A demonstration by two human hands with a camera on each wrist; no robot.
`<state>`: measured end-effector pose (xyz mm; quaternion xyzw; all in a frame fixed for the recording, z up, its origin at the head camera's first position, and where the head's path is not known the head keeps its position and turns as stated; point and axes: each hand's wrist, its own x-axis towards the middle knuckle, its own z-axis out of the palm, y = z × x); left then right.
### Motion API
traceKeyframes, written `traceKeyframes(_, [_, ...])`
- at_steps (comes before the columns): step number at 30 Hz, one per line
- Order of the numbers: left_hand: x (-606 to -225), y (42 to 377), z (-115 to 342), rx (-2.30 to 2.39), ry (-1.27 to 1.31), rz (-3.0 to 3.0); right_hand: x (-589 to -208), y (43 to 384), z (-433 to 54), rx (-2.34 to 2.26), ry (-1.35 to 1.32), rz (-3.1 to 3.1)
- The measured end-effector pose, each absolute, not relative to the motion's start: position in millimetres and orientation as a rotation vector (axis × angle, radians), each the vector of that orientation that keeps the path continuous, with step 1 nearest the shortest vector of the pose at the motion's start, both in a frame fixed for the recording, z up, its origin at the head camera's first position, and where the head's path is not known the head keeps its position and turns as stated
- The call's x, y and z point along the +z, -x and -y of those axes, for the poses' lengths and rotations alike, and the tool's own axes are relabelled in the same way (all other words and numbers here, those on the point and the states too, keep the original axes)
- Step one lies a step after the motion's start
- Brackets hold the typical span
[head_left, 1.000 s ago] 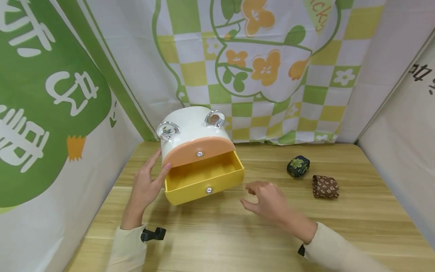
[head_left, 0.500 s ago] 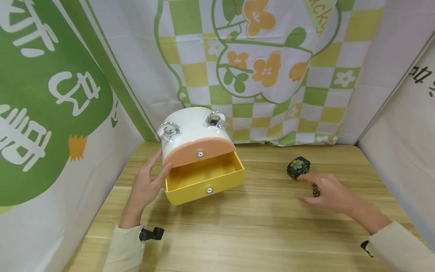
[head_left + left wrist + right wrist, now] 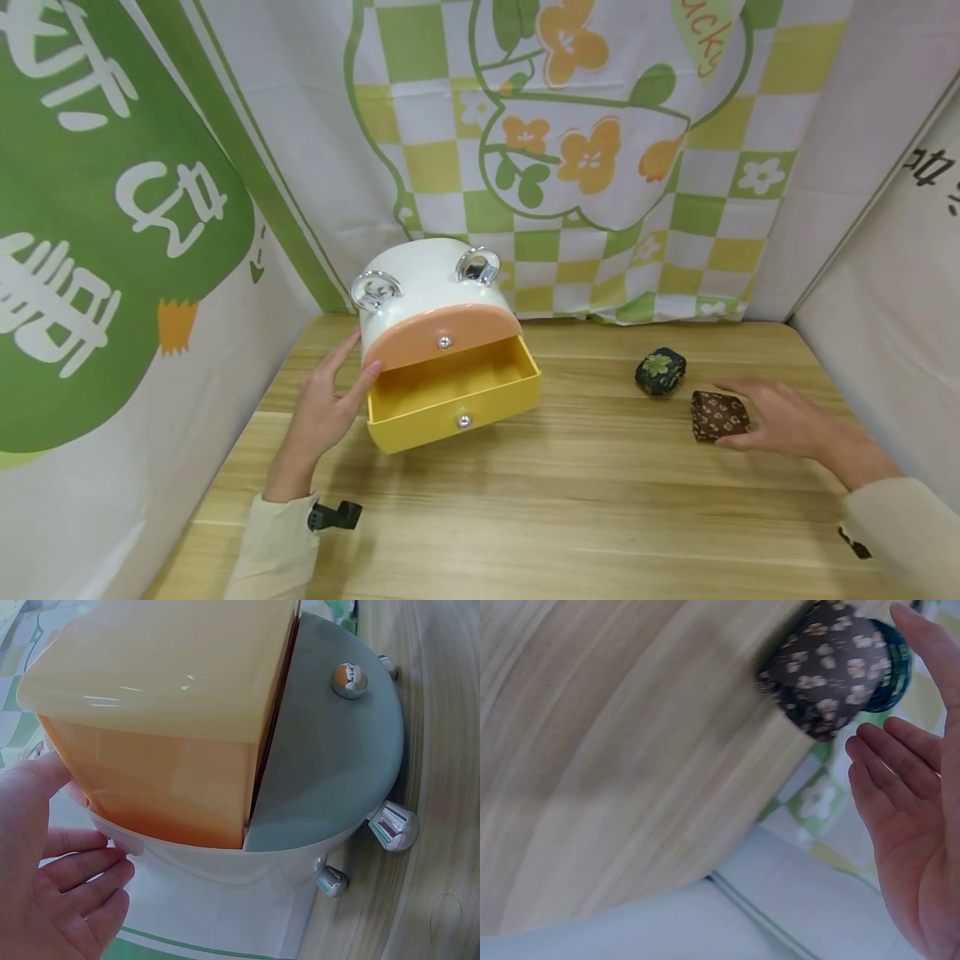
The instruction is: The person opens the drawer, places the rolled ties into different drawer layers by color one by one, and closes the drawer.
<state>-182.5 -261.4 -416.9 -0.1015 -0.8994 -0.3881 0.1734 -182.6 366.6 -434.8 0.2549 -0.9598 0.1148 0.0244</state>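
At the right of the head view, the right hand [image 3: 795, 421] has its thumb and fingers apart on 2 sides of the brown cloth roll [image 3: 720, 415]; whether they touch it, I cannot tell. The dark flowered roll [image 3: 660, 372] sits just beside, up and to the left. Left of centre stands the white box [image 3: 423, 271] with 2 shiny ears, its yellow drawer [image 3: 442, 423] pulled out below an orange front [image 3: 420, 335]. The left hand [image 3: 321, 412] rests against the box's left side, fingers relaxed, thumb at the front edge.
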Motion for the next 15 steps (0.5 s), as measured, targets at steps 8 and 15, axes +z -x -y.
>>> traceKeyframes(8, [-417,182,261,-1.096,0.268,2.573,-455,187,-378,0.411,-0.691,3.063])
traceKeyframes(15, [-417,183,261,-1.093,0.265,2.574,-470,194,-385,0.418,-0.668,3.076])
